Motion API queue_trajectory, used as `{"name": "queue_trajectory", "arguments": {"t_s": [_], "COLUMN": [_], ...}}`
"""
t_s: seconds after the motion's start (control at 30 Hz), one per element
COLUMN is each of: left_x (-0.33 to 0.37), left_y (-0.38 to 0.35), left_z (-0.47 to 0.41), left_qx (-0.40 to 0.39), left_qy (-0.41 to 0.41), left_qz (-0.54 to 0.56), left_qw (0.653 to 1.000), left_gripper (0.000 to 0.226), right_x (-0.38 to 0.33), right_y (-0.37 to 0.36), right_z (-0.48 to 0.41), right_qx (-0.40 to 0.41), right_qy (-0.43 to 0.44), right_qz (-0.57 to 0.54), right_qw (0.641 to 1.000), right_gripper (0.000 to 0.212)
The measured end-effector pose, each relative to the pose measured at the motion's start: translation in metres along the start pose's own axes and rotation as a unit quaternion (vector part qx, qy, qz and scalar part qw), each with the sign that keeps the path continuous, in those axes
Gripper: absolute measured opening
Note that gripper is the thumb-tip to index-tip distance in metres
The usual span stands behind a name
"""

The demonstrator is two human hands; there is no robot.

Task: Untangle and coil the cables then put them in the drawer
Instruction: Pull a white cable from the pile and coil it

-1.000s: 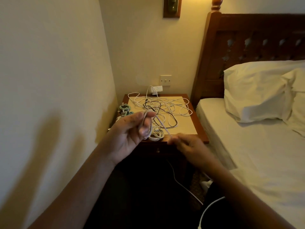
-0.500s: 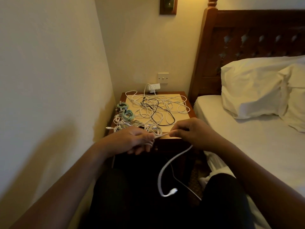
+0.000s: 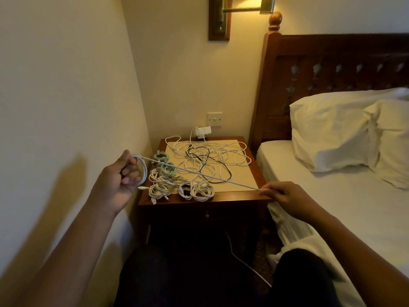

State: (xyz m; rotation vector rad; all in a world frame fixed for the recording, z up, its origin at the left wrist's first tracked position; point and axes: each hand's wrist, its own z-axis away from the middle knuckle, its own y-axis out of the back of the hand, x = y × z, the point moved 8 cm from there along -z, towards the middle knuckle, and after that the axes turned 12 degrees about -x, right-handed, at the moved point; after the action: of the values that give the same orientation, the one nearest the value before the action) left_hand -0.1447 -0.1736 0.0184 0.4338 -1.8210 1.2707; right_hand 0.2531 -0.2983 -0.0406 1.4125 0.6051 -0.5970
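Observation:
A white cable (image 3: 199,173) runs taut between my two hands above the wooden nightstand (image 3: 256,165). My left hand (image 3: 122,176) grips a small loop of it, left of the nightstand. My right hand (image 3: 282,193) pinches the cable's other part at the nightstand's front right corner. A tangle of white and black cables (image 3: 212,158) lies on the top. Several coiled cables (image 3: 174,185), white and pale green, sit along its left and front edge. The drawer (image 3: 207,214) under the top is closed, with a small knob.
A wall runs close on the left. A bed with white sheets (image 3: 332,207) and pillows (image 3: 336,129) stands tight against the nightstand's right side. A white charger (image 3: 202,131) is plugged in behind the nightstand. Another white cable (image 3: 247,267) trails across the dark floor.
My hands were close together at the nightstand's front edge. They have moved apart, left hand up and left, right hand to the right, and the slack cable now runs taut.

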Motion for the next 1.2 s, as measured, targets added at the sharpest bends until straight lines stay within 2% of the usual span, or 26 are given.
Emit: {"name": "queue_trajectory", "arguments": {"t_s": [0.1, 0.23, 0.3, 0.4, 0.5, 0.57, 0.63, 0.7, 0.73, 0.77, 0.83, 0.9, 1.03, 1.13, 1.2], "left_x": [0.001, 0.008, 0.01, 0.003, -0.017, -0.025, -0.028, -0.038, -0.049, -0.061, -0.084, -0.098, -0.109, -0.115, -0.118], "left_y": [-0.007, -0.039, -0.061, -0.098, -0.124, -0.13, -0.128, -0.126, -0.126, -0.127, -0.129, -0.129, -0.13, -0.128, -0.13], "left_z": [0.0, 0.008, 0.015, 0.03, 0.046, 0.051, 0.049, 0.046, 0.046, 0.046, 0.045, 0.043, 0.042, 0.044, 0.047], "left_qx": [0.009, -0.014, -0.059, -0.138, -0.207, -0.234, -0.214, -0.185, -0.181, -0.183, -0.186, -0.178, -0.181, -0.188, -0.194], "left_qy": [-0.007, -0.012, -0.003, 0.016, 0.039, 0.043, 0.036, 0.042, 0.057, 0.073, 0.098, 0.109, 0.128, 0.14, 0.14], "left_qz": [0.003, -0.031, -0.088, -0.207, -0.228, -0.208, -0.202, -0.215, -0.221, -0.217, -0.194, -0.184, -0.192, -0.177, -0.144], "left_qw": [1.0, 0.999, 0.994, 0.968, 0.951, 0.949, 0.955, 0.958, 0.957, 0.956, 0.958, 0.96, 0.956, 0.956, 0.96], "left_gripper": [0.035, 0.038, 0.039, 0.037, 0.039, 0.039, 0.037, 0.034, 0.033, 0.033, 0.033, 0.033, 0.033, 0.035, 0.036], "right_x": [0.012, 0.027, 0.033, 0.05, 0.061, 0.064, 0.064, 0.049, 0.036, 0.017, -0.029, -0.064, -0.094, -0.125, -0.141], "right_y": [-0.003, -0.016, -0.021, -0.019, -0.015, -0.023, -0.045, -0.065, -0.067, -0.063, -0.052, -0.046, -0.037, -0.026, -0.033], "right_z": [-0.001, -0.001, -0.002, -0.002, -0.004, -0.011, -0.011, 0.001, 0.005, 0.007, 0.011, 0.021, 0.039, 0.046, 0.048], "right_qx": [0.006, -0.031, -0.025, 0.044, 0.09, 0.038, -0.093, -0.228, -0.25, -0.238, -0.186, -0.189, -0.189, -0.098, -0.079], "right_qy": [-0.018, -0.07, -0.091, -0.14, -0.186, -0.194, -0.198, -0.199, -0.186, -0.152, -0.066, -0.013, -0.029, 0.048, 0.094], "right_qz": [0.058, 0.111, 0.154, 0.158, 0.127, 0.104, 0.078, 0.073, 0.072, 0.054, -0.042, -0.062, 0.098, 0.014, -0.039], "right_qw": [0.998, 0.991, 0.984, 0.977, 0.97, 0.975, 0.973, 0.95, 0.947, 0.958, 0.979, 0.98, 0.977, 0.994, 0.992], "right_gripper": [0.02, 0.02, 0.017, 0.011, 0.007, 0.004, 0.008, 0.043, 0.06, 0.071, 0.074, 0.071, 0.065, 0.04, 0.028]}}
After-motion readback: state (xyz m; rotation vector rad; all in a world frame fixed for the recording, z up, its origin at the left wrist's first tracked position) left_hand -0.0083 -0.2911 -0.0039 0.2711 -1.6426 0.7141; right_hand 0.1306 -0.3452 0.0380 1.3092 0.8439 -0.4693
